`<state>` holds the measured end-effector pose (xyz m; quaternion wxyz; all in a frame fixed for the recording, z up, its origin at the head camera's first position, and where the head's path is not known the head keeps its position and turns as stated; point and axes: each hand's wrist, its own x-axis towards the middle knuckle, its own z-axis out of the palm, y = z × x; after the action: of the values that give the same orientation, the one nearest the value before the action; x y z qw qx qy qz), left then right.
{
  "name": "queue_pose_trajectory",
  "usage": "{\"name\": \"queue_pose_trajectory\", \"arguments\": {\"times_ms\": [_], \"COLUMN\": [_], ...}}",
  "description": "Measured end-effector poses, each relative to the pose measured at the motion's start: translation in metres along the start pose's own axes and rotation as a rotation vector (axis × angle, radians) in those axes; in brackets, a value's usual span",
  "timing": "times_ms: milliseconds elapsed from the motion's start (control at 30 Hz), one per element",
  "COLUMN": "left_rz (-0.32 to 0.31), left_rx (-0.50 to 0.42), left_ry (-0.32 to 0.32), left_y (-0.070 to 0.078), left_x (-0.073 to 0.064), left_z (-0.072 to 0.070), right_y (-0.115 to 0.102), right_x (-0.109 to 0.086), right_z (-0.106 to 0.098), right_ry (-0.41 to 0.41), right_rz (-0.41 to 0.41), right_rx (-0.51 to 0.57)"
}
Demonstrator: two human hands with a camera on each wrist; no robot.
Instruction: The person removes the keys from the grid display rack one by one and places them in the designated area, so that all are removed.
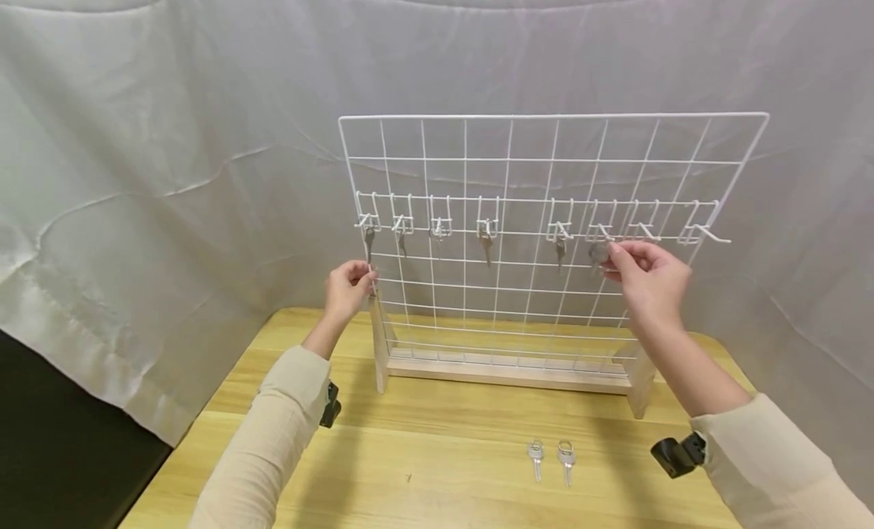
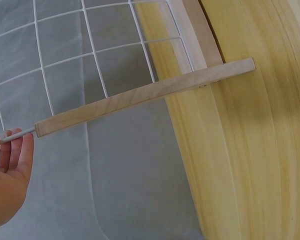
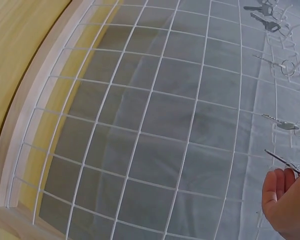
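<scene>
A white wire grid rack [image 1: 553, 117] stands upright in a wooden base [image 1: 505, 375]. My left hand [image 1: 348, 290] grips its left edge wire between thumb and fingers, just above the wooden leg [image 2: 140, 97]. At the sixth hook [image 1: 601, 231] from the left, my right hand [image 1: 652, 282] pinches a silver key [image 1: 598, 253]; in the right wrist view the key's blade [image 3: 279, 158] sticks out past the fingertips. Whether its ring is over the hook cannot be made out. Other keys hang leftward, including a brownish one [image 1: 486, 248] and a dark one [image 1: 560, 253].
Two silver keys with rings, one [image 1: 536, 459] beside the other [image 1: 566, 461], lie on the wooden table [image 1: 437, 423] before the rack. The two rightmost hooks, one at the far end [image 1: 710, 234], carry no key. Grey cloth [image 1: 225, 96] hangs behind.
</scene>
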<state>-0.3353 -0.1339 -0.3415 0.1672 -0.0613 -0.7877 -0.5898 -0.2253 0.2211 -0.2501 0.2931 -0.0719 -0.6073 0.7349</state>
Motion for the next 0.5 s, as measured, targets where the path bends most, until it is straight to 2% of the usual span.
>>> {"name": "queue_pose_trajectory", "arguments": {"times_ms": [233,500], "left_rz": [-0.001,-0.009], "left_rx": [0.012,0.009], "left_ry": [0.0,-0.007], "left_y": [-0.0016,0.0001], "left_x": [0.0001,-0.0013], "left_z": [-0.0007,0.0003], "right_y": [-0.0046,-0.009], "right_x": [-0.0056,-0.0103], "right_z": [-0.006,-0.0093], "right_ry": [-0.017,-0.028], "right_rz": [-0.029,-0.049], "right_rx": [-0.039,-0.015]}}
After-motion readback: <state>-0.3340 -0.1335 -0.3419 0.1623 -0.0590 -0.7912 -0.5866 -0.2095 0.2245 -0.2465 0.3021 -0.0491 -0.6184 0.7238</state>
